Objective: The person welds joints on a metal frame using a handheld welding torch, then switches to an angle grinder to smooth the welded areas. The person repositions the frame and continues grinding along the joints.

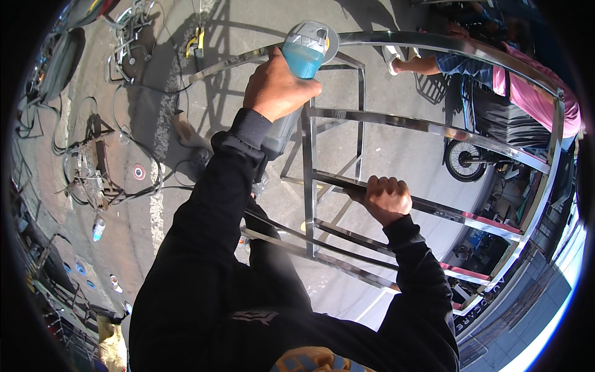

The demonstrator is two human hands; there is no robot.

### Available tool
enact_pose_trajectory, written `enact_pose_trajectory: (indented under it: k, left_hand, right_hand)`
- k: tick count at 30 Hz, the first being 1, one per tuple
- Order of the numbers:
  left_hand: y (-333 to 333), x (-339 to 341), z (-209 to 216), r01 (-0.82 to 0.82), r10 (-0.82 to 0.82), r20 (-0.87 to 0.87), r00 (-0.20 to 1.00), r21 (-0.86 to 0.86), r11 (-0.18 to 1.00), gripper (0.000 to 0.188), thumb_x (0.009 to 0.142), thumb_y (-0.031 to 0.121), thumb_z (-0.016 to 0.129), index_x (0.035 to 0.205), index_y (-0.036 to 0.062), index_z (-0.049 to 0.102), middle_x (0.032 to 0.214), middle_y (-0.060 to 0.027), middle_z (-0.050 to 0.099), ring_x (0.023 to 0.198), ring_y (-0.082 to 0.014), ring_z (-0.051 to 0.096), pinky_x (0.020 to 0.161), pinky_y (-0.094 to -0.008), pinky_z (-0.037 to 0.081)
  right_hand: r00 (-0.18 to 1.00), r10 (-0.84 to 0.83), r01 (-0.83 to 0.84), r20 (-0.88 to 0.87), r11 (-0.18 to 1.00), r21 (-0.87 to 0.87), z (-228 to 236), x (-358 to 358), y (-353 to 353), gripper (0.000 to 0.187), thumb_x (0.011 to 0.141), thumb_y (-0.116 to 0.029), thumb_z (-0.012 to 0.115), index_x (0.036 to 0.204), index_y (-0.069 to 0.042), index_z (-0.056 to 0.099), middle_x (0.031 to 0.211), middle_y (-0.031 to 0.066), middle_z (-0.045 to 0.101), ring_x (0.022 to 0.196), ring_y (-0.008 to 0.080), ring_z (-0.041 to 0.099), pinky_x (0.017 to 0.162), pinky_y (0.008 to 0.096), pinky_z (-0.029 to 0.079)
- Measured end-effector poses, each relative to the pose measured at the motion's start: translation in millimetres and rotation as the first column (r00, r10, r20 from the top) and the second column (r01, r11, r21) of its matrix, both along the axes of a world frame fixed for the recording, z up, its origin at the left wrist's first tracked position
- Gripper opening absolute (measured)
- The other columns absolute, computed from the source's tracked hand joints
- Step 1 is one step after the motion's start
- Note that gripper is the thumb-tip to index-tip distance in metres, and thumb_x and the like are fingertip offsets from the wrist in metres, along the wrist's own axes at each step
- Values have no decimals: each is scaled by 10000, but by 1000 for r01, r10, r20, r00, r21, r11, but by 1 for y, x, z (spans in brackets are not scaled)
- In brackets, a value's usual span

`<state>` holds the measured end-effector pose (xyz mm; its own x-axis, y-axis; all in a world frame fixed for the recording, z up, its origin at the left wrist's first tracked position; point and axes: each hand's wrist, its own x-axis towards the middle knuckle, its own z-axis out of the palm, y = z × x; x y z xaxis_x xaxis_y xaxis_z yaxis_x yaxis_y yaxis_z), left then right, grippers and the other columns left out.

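In my left hand [276,87] is an angle grinder [304,54] with a teal and grey body, gripped with the fingers closed round it. Its round disc [333,48] is right beside the top bar of a shiny metal frame [308,186]; whether they touch I cannot tell. The grinder's lower body hangs below my wrist, partly hidden by my sleeve. My right hand [387,199] is closed around a middle bar of that frame, made of square tubes joined as a ladder-like grid. Both forearms wear black sleeves.
At the upper right, a person in a pink top [527,93] and denim shorts is beside the frame, near a motorcycle wheel [466,160]. Cables [133,195] loop over the ground at left, with a yellow-handled tool [196,42], a round red-and-white disc [139,172] and a bottle [98,228].
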<state>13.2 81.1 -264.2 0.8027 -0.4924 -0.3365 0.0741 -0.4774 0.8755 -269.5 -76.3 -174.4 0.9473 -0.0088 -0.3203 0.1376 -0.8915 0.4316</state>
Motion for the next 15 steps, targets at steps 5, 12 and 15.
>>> enact_pose_trajectory:
  k: [5, 12, 15]
  left_hand:
    - [-12, 2, 15, 15, -12, 49, 999, -52, 999, 729, 684, 318, 751, 1197, -107, 454, 984, -313, 701, 929, -448, 722, 850, -457, 587]
    - [-29, 0, 31, -18, 34, 94, 995, -166, 986, 650, 666, 308, 761, 1094, -114, 514, 928, -307, 695, 875, -454, 721, 803, -461, 590]
    - [-26, 0, 26, -6, 17, 84, 996, -133, 991, 674, 671, 313, 756, 1120, -118, 497, 949, -304, 698, 892, -442, 724, 816, -458, 588]
  right_hand:
    - [995, 42, -47, 93, 997, 56, -2, 5, 1, 661, 753, -724, 745, 588, -133, 500, 523, 8, 538, 464, 173, 549, 461, 311, 416]
    - [994, 34, -42, 107, 996, 75, -1, 10, 4, 654, 751, -716, 756, 578, -145, 490, 515, 0, 519, 463, 167, 540, 459, 307, 402]
    - [992, 39, -48, 118, 997, 67, -1, 9, 4, 654, 748, -714, 760, 578, -144, 488, 518, 0, 518, 464, 169, 534, 464, 305, 397]
